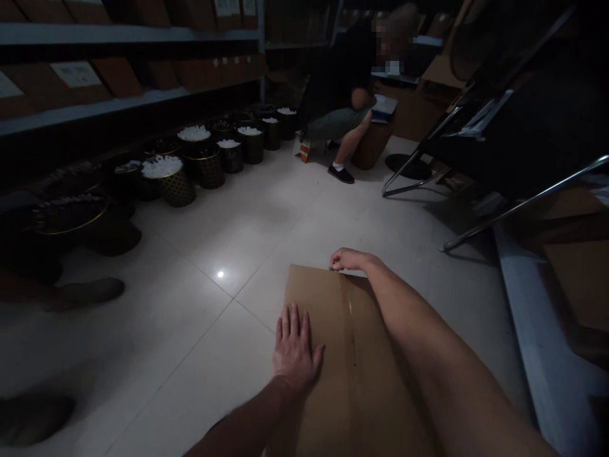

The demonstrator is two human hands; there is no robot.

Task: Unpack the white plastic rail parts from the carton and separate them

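A brown cardboard box (328, 298) stands on the floor in front of me, with a strip of clear tape (353, 343) running along its top. My left hand (295, 349) lies flat on the left part of that top, fingers stretched forward and thumb spread. At the far edge of the box, where the tape strip ends, my right hand (346, 259) is closed with its fingers curled together. Whatever sits between those fingers is too small and dark to make out. The far side of the box is hidden from me.
Several dark baskets with white pieces (162, 168) line the floor below shelves of cartons (76, 75). Farther back a person (347, 76) sits low beside a brown carton. A metal-framed chair (523, 209) stands at right. Another person's shoes (90, 291) show at left.
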